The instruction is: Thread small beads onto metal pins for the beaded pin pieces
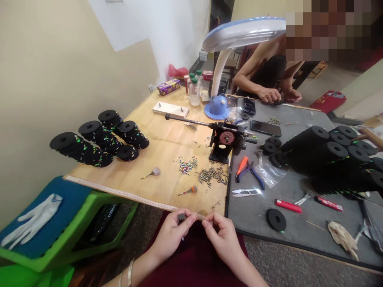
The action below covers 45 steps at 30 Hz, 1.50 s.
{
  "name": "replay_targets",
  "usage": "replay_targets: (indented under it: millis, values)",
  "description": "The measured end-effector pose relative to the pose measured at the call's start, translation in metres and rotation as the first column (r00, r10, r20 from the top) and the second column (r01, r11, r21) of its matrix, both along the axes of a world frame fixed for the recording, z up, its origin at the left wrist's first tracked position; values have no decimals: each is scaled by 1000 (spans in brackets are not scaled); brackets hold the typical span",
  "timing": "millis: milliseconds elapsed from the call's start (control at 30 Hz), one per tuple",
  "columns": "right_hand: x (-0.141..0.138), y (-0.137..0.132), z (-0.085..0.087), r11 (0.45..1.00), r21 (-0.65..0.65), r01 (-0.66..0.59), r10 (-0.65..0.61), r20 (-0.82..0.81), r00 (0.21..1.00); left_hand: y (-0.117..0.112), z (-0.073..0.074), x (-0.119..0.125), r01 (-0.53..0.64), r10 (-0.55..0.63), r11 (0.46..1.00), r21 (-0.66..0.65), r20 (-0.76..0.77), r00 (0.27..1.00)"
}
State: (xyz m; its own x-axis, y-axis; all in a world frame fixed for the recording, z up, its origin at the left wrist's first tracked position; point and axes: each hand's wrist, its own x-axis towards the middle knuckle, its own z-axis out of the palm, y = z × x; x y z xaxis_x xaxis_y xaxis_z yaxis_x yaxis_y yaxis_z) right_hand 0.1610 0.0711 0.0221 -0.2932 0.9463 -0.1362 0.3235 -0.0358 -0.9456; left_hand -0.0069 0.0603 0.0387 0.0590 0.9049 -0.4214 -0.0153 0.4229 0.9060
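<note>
My left hand [172,231] is pinched on a small dark, tufted piece [181,217] just below the table's front edge. Close beside it, my right hand [223,235] has its fingers curled in a pinch; what it grips is too small to make out. A thin line seems to run between the two hands. On the wooden table [161,147] ahead lie a heap of small metal sleeves [212,175], a patch of coloured beads [188,165] and two small tufted lures [188,191].
A black hand-cranked winder [223,141] stands mid-table. Black foam spools lie stacked at left [98,139] and right [335,155]. Pliers [249,169], snips [245,192], red lighters [287,205] and a phone [265,128] lie on the grey mat. Another person [269,75] works at the far end behind a desk lamp [227,59].
</note>
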Motion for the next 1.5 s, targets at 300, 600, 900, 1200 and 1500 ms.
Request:
replay_targets:
  millis: [300, 600, 900, 1200, 1500]
  values:
    - [2, 14, 25, 966, -180, -183, 153, -170, 974, -1, 13, -9, 188, -108, 955, 231, -320, 941]
    - [-19, 23, 39, 961, -8, -276, 275, 112, 955, 2, 32, -23, 364, -131, 871, 331, -557, 820]
    - [-10, 29, 57, 974, 24, -227, 225, 65, 972, 7, 43, -26, 480, -158, 800, 361, -645, 748]
    - [-19, 38, 67, 962, -111, -251, 230, -176, 957, 18, 58, -28, 606, -124, 681, 412, -750, 649]
    - [-4, 30, 49, 941, 187, -281, 223, 280, 934, 23, 40, -19, 371, -248, 903, 214, -445, 861]
